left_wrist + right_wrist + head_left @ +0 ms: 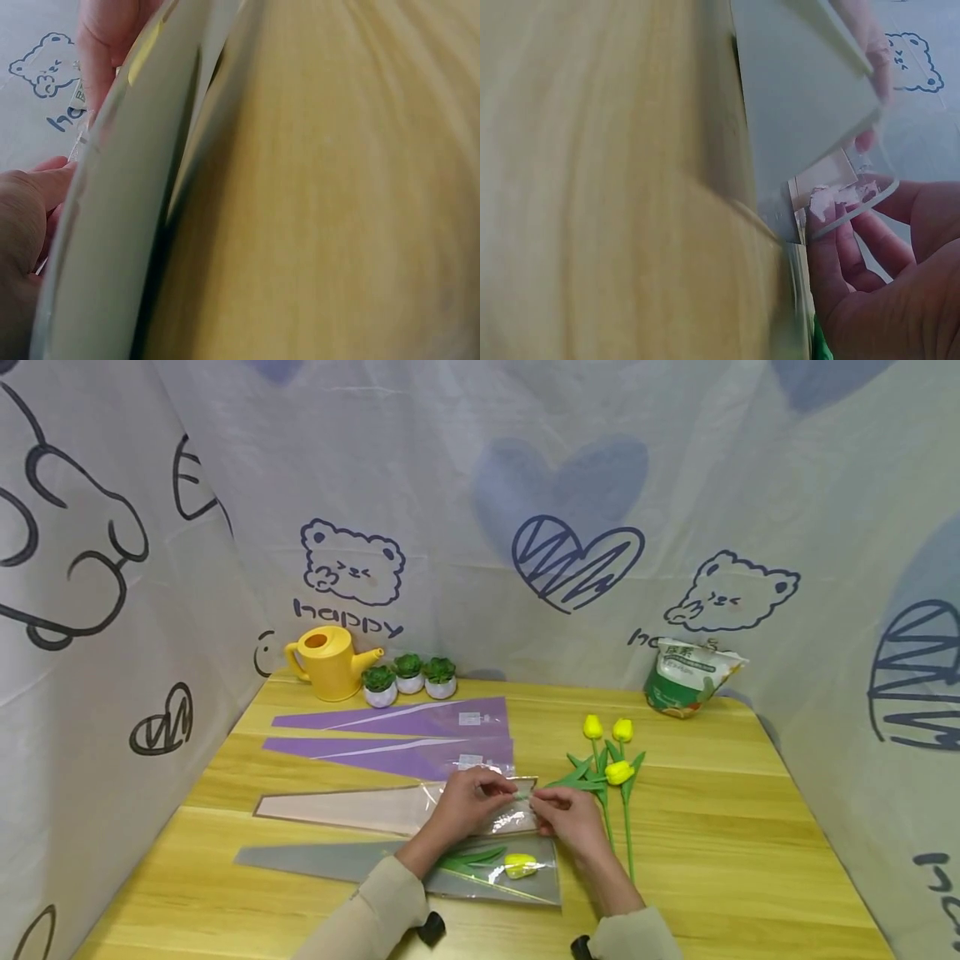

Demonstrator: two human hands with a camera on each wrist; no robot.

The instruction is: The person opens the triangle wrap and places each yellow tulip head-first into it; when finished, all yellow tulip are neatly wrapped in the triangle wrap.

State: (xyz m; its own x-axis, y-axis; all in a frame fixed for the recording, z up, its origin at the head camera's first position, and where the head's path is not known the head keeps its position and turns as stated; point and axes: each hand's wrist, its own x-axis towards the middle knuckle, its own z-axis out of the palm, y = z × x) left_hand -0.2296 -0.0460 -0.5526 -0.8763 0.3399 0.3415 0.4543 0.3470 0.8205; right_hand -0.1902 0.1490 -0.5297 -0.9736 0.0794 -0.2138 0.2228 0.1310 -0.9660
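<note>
Pinching the open end of the pink wrapper (390, 807) on the table (750, 860), the left hand (468, 797) and right hand (570, 818) both curl their fingers on it. Four wrappers lie there: two purple, one pink, one grey. Three small plants, four yellow tulips.

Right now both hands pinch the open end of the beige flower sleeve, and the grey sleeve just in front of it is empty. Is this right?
Not quite. The grey sleeve is not empty: a yellow tulip with green leaves lies inside it, as the head view shows. The rest holds: the left hand and the right hand both pinch the open end of the beige sleeve.
</note>
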